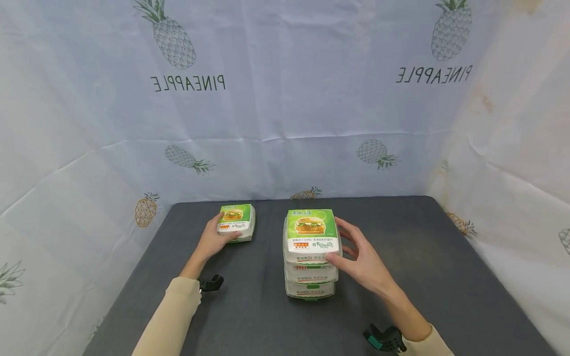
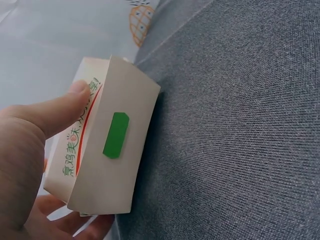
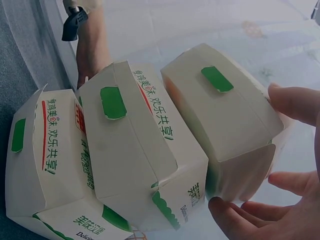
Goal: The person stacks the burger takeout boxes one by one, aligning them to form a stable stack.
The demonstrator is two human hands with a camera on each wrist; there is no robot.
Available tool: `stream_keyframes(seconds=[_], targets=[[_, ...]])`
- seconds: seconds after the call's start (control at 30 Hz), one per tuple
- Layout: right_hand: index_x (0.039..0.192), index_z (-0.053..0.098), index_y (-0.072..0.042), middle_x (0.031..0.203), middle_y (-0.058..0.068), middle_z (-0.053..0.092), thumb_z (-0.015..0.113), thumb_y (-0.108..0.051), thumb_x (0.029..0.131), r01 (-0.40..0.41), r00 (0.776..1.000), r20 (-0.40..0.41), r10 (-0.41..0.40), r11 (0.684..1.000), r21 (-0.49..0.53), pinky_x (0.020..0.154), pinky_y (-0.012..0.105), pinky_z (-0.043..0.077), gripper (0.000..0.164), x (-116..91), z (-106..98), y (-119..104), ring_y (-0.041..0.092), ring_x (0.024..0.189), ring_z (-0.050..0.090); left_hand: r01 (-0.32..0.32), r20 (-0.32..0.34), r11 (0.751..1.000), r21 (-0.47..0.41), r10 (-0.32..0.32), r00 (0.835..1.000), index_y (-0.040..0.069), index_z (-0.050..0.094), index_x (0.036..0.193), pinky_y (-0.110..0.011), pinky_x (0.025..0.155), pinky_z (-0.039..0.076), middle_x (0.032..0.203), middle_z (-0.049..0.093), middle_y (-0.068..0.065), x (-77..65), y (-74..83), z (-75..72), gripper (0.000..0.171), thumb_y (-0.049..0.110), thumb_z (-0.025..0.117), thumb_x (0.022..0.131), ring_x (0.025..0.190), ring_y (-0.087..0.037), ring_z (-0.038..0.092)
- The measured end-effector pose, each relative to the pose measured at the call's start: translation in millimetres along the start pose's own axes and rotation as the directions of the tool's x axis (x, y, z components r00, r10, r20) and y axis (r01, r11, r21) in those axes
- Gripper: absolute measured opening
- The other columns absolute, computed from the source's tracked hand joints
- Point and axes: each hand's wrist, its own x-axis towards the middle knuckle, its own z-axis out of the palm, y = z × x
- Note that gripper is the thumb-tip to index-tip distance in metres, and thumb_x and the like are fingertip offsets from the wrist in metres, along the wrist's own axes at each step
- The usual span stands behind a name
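Note:
A stack of white and green burger boxes [image 1: 311,274] stands near the middle of the dark table. My right hand [image 1: 362,259] holds the top burger box [image 1: 312,235] at its right side, thumb at the near corner and fingers behind. In the right wrist view, that top box [image 3: 225,110] leans at an angle to the middle box [image 3: 130,135]; the bottom box [image 3: 55,155] lies beneath. At the back left, my left hand [image 1: 213,241] grips a single burger box [image 1: 236,222]. Its thumb presses the near face, as the left wrist view shows, with other fingers round the far side.
The dark cloth-covered table [image 1: 427,277] ends at a pale curtain [image 1: 285,99] printed with pineapples, which hangs behind and along both sides. Each wrist wears a black band, the left band [image 1: 211,283] and the right band [image 1: 384,338].

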Motion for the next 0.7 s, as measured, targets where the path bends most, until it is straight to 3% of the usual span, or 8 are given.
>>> stream_keyframes(seconds=[0.17, 0.23, 0.47, 0.7], targets=[[0.161, 0.029, -0.015, 0.159, 0.014, 0.03, 0.073, -0.013, 0.095, 0.003, 1.0, -0.002, -0.003, 1.0, -0.009, 0.107, 0.051, 0.042, 0.079, 0, 0, 1, 0.037, 0.144, 0.033, -0.008, -0.009, 1.0, 0.005, 0.008, 1.0, 0.0, 0.023, 0.161, -0.06, 0.113, 0.027, 0.16, 0.023, -0.029, -1.1, 3.5, -0.6, 0.1, 0.042, 0.079, 0.089, 0.144, -0.045, 0.029], [0.161, 0.028, -0.014, 0.159, 0.014, 0.03, 0.073, -0.013, 0.095, 0.011, 1.0, -0.003, -0.011, 1.0, -0.012, 0.107, 0.05, 0.043, 0.079, 0, 0, 1, 0.038, 0.144, 0.033, -0.012, -0.011, 1.0, 0.006, 0.012, 1.0, 0.001, 0.023, 0.161, -0.06, 0.113, 0.028, 0.16, 0.024, -0.028, -1.5, 5.7, -0.7, 0.101, 0.043, 0.079, 0.088, 0.143, -0.044, 0.03], [0.16, 0.029, -0.015, 0.16, 0.013, 0.03, 0.072, -0.012, 0.096, 0.017, 1.0, 0.003, -0.017, 1.0, 0.002, 0.106, 0.029, 0.043, 0.078, 0, 0, 1, 0.037, 0.144, 0.034, -0.022, -0.019, 1.0, -0.002, 0.022, 1.0, 0.006, 0.023, 0.162, -0.057, 0.107, 0.035, 0.16, 0.026, -0.025, -2.8, 14.4, -4.7, 0.103, 0.051, 0.078, 0.087, 0.136, -0.041, 0.039], [0.16, 0.029, -0.014, 0.16, 0.014, 0.029, 0.072, -0.013, 0.096, 0.011, 1.0, 0.006, -0.011, 1.0, -0.001, 0.109, 0.044, 0.042, 0.078, 0, 1, 0, 0.038, 0.145, 0.033, -0.058, -0.018, 0.998, 0.001, 0.058, 0.998, 0.007, 0.023, 0.162, -0.056, 0.105, 0.037, 0.16, 0.026, -0.023, -6.7, 27.0, -10.3, 0.104, 0.055, 0.077, 0.087, 0.134, -0.04, 0.04]])
